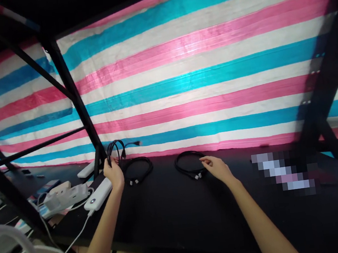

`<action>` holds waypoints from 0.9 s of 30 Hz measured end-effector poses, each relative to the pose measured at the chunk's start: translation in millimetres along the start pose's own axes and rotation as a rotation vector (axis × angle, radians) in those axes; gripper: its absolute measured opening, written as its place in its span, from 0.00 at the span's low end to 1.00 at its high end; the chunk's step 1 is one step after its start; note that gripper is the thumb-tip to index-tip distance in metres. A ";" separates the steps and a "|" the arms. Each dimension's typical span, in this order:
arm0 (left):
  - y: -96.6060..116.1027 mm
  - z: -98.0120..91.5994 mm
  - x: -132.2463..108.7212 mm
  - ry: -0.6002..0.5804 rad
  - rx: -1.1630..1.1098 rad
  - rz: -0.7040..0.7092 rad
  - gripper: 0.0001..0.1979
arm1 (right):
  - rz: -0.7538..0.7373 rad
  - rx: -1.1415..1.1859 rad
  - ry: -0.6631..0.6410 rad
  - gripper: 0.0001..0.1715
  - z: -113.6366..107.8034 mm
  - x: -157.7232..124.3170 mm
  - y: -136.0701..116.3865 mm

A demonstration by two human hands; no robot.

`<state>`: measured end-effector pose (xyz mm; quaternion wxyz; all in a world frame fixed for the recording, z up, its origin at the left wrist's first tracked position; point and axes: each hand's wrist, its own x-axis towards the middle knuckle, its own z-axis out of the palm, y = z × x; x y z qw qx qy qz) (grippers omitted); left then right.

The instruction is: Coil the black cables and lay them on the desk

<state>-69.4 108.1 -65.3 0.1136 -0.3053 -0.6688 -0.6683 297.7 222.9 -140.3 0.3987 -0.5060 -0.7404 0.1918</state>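
My left hand [113,174] is closed round a coiled black cable [116,149], lifted above the shelf, with one plug end sticking out to the right. Just right of it a second looped black cable [144,174] lies flat, its two light-coloured connector ends toward me. A third looped black cable [181,171] rests further right, connectors also at its near side. My right hand [218,167] is at that third loop's right edge, fingertips pinched on the cable. The exact contact is partly hidden by the fingers.
A white device [98,195] with a plugged-in white cord lies beside my left wrist. Further left are a white power strip [69,195] and tangled cords. A black metal post [70,85] and a striped sheet [196,77] stand behind. A pixelated item [282,171] lies right.
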 end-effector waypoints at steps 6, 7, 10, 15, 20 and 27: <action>64.1 -58.3 -30.5 0.078 -0.339 0.139 0.21 | -0.091 0.129 0.166 0.18 -0.9 -0.3 -26.6; 73.6 -67.0 -38.5 0.017 -0.437 0.158 0.20 | -0.116 0.167 0.178 0.19 2.2 -1.0 -34.8; 93.3 -85.2 -67.0 -0.199 -0.611 0.064 0.17 | -0.186 0.294 0.161 0.24 16.2 -8.9 -64.5; 96.4 -89.3 -124.4 -0.482 -0.744 -0.285 0.19 | -0.361 0.526 -0.158 0.51 34.6 -50.1 -113.5; 94.9 -95.4 -169.0 -0.726 -0.869 -0.553 0.20 | -0.136 0.768 -0.192 0.28 24.7 -95.6 -121.0; 102.7 -107.1 -180.0 -1.043 -0.956 -0.862 0.17 | 0.139 0.675 -0.320 0.30 -26.8 -148.4 -100.7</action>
